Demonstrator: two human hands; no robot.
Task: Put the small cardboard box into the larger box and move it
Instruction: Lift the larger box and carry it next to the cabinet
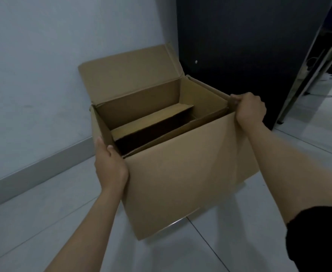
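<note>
A large brown cardboard box (180,173) fills the middle of the head view, its top open and its rear flap standing up against the wall. Inside it lies the small cardboard box (151,122), long and flat, set diagonally along the bottom; its near side is in shadow. My left hand (109,163) grips the large box at its near left corner, thumb over the rim. My right hand (249,108) grips the rim at the right corner. The box's bottom front edge appears tilted just above the floor.
A pale wall with a grey skirting board (34,169) runs behind and to the left. A tall black cabinet (249,46) stands right behind the box. Chair legs and cables (327,61) show at the far right. White floor tiles (43,222) spread in front.
</note>
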